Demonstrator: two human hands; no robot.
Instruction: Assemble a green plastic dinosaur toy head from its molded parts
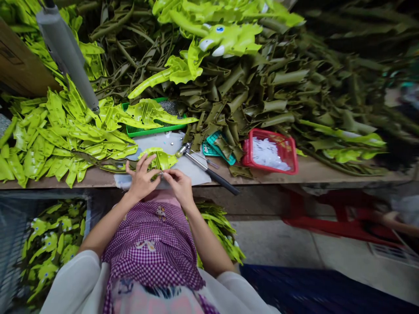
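Two hands (141,179) (180,186) pinch one tiny part (160,173), fingertips closed on it, near one hammer (212,172) and one red basket (292,152).

Single head-worn cam, first-person. Mounted above the purple-and-white checked fabric apron (153,235), facing forward, pitched steeply down. Wide framing, mid-close: fingers (175,172) sit left of centre and small, both forearms fully in. Apron nearest lens, below fingers. Flat brown tabletop (314,175) crosses frame either side of fingers; pale grey floor (278,242) shows lower right of them. Right edge blurred.
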